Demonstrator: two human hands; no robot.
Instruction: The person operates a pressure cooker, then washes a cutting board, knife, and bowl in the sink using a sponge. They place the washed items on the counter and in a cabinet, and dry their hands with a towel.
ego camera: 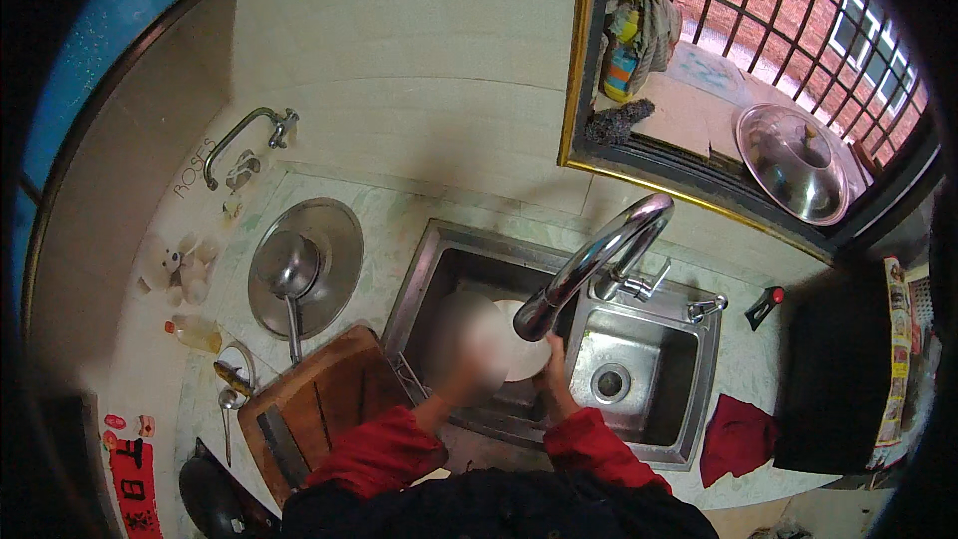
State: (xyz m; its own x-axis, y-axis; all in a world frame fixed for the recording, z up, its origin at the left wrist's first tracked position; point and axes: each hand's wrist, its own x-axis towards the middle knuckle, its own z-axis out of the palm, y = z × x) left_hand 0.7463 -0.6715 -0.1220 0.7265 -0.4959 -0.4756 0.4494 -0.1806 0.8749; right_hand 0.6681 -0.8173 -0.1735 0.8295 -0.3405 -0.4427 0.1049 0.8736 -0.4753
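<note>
A white, round plate or bowl (527,361) is over the larger left basin (444,277) of a steel double sink. My right hand (552,378) grips its right rim. At the dish's left side is my left hand (468,373). A blurred patch hides its fingers, so its hold on the dish cannot be told. The curved chrome faucet (595,258) arches over the basin, and its spout covers part of the dish.
The smaller right basin (636,367) has a drain. Left of the sink are a wooden cutting board (329,397) with a knife (281,438) and a steel ladle (288,269) in a metal basin (340,239). A red cloth (737,438) lies to the right.
</note>
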